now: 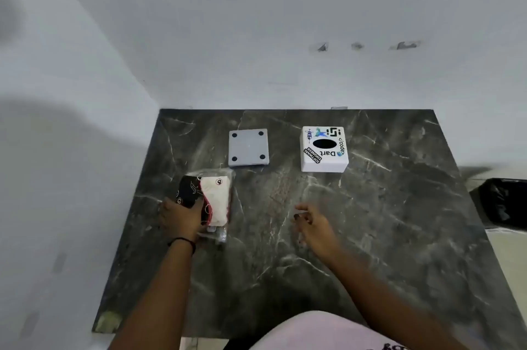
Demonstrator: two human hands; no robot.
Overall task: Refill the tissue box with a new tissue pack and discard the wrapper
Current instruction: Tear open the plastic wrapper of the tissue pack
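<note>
A tissue pack [214, 198] in a clear wrapper with black, white and red print lies at the left of the dark marble table [370, 221]. My left hand [181, 217] grips its near left end. A white square tissue box [324, 149] with stickers and a dark oval slot stands at the back right. Its grey base plate [248, 147] with dark pads at the corners lies apart, behind the pack. My right hand [313, 225] hovers over the table's middle, fingers loosely apart, holding nothing.
A bin with a black liner [502, 203] stands off the table's right edge. White walls close the back and the left side. The table's near edge meets my lap.
</note>
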